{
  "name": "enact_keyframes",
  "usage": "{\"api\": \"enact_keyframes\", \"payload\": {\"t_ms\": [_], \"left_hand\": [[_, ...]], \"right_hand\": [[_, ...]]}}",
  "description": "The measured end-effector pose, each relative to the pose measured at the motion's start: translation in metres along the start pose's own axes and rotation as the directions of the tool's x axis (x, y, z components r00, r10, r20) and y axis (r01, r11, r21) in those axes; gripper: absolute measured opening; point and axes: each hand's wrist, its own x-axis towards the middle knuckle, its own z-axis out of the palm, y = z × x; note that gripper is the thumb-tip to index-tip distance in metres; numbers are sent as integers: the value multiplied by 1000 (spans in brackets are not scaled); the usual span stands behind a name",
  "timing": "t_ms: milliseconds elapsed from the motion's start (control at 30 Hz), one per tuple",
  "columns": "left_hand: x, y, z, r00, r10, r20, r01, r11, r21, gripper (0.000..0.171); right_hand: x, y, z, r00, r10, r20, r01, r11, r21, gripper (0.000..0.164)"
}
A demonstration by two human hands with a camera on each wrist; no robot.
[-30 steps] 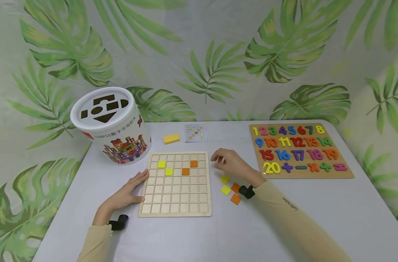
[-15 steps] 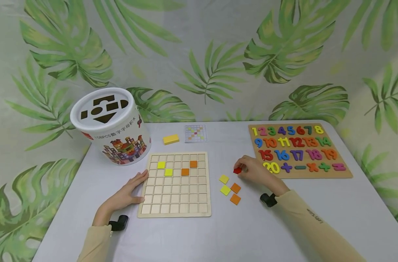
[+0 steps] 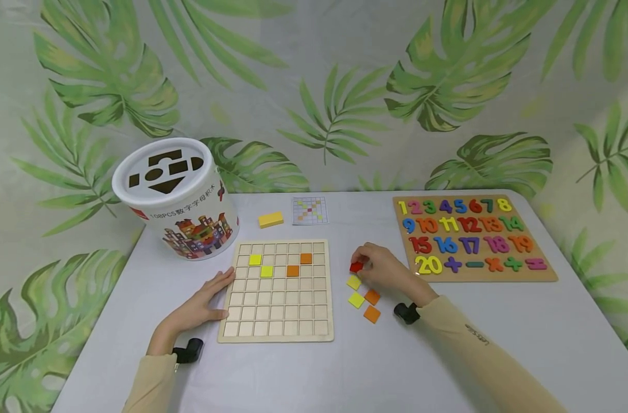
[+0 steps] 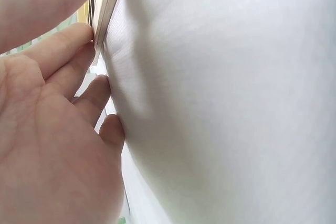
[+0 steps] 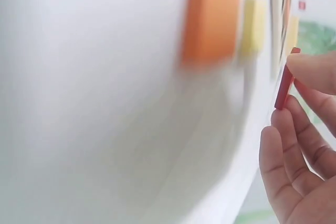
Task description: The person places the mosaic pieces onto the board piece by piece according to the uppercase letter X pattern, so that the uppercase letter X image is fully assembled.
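My right hand pinches a red square tile between thumb and fingers, just above the loose tiles right of the board. My left hand touches the left edge of a wooden grid board with outstretched fingers and thumb. In the left wrist view its fingertips meet the board's side. Two yellow tiles and two orange tiles sit in the grid's upper rows. On the cloth near my right hand lie two loose yellow tiles and two orange ones.
A pattern card and a yellow block lie behind the board. At the back left stands a white tub with shape cutouts in its lid. A number puzzle board occupies the back right.
My right hand first moved right, away from the board, and the red tile came into view in its fingers. It then shifted back left with the tile. My left hand stayed put.
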Motion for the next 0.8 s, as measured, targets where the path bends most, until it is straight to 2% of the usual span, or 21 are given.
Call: {"api": "enact_keyframes", "payload": {"t_ms": [233, 400, 567, 667, 800], "left_hand": [[0, 3, -1, 1000, -10, 3, 10, 1000, -4, 82], [-1, 5, -2, 1000, -5, 3, 5, 1000, -16, 82], [0, 2, -1, 1000, -26, 5, 26, 1000, 5, 83], [0, 0, 0, 1000, -29, 4, 29, 1000, 9, 83], [0, 1, 0, 1000, -25, 4, 25, 1000, 12, 82]], "right_hand": [[22, -42, 24, 991, -117, 60, 115, 993, 35, 20], [42, -70, 46, 973, -201, 113, 199, 980, 30, 19], [58, -95, 64, 949, -272, 159, 279, 960, -23, 17], [65, -103, 73, 947, -262, 185, 279, 957, -74, 16], [71, -108, 82, 956, -210, 203, 239, 962, -130, 17]]}}
